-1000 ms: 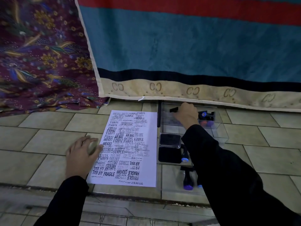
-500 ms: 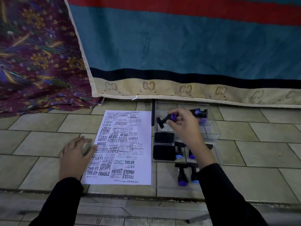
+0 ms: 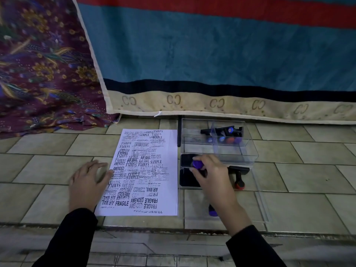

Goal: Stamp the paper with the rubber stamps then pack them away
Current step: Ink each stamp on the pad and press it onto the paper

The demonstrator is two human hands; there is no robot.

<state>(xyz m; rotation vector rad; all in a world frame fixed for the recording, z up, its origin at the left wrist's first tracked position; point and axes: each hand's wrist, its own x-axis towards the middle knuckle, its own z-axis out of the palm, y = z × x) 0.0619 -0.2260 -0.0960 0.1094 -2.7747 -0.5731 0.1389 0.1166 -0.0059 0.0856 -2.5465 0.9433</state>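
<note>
A white paper (image 3: 142, 170) crowded with black stamp marks lies on the tiled floor. My left hand (image 3: 87, 185) rests flat at its left edge, fingers spread. My right hand (image 3: 211, 174) grips a purple-knobbed stamp (image 3: 196, 164) over the black ink pad (image 3: 187, 179) just right of the paper. A clear plastic box (image 3: 219, 149) behind the pad holds several stamps (image 3: 224, 134) with blue, orange and purple knobs. An orange-knobbed stamp (image 3: 238, 177) lies to the right of my hand, and a purple one (image 3: 212, 211) shows below my wrist.
A clear lid (image 3: 260, 209) lies flat under the loose stamps. A blue, red and cream cloth (image 3: 212, 54) hangs behind the box, with a purple patterned fabric (image 3: 42, 64) to its left. A floor step edge (image 3: 173, 230) runs across in front of me.
My right hand has come back from the clear box to the ink pad with a purple-knobbed stamp in it. My left hand stays on the paper's edge.
</note>
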